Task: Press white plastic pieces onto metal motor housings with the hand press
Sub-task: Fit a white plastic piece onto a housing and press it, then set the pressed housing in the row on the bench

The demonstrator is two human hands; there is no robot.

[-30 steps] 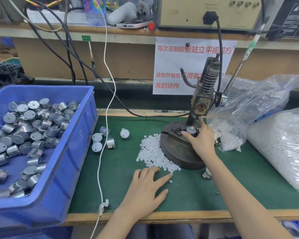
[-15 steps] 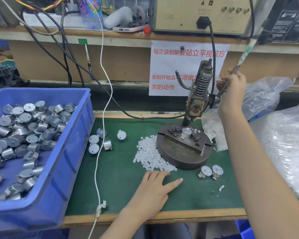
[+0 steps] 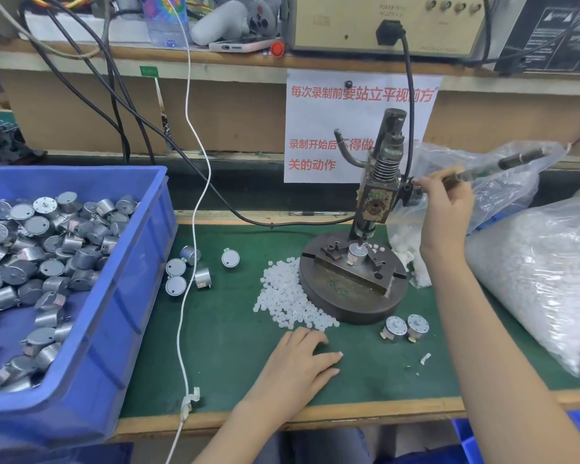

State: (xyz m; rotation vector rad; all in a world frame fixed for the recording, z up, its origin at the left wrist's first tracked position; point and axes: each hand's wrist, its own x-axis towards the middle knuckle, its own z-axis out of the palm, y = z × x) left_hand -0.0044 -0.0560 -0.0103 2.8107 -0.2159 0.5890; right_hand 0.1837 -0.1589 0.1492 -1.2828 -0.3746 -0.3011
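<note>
Pulling the lever (image 3: pixel 516 160) down from its raised slant, your right hand (image 3: pixel 446 202) grips it, so the ram (image 3: pixel 365 229) now presses the motor (image 3: pixel 358 256) on the press base (image 3: pixel 349 304). Your left hand (image 3: pixel 298 360) lies flat, fingers relaxed, beside the white pieces (image 3: pixel 288 301).

From here the widest open stretch of mat (image 3: pixel 228 356) lies between the bin (image 3: pixel 121 296) and the left hand (image 3: pixel 298 363), crossed only by a white cable (image 3: pixel 184 313). Loose motors (image 3: pixel 188 272) sit just beside the bin's wall. Pellets (image 3: pixel 287 299) crowd the base (image 3: pixel 352 299) on its left, and two motors (image 3: pixel 405 328) stand at its front. On the right a bag (image 3: pixel 536 279) leaves only a narrow lane, filled by the arm of the right hand (image 3: pixel 446 209), which grips the lever (image 3: pixel 506 164).
</note>
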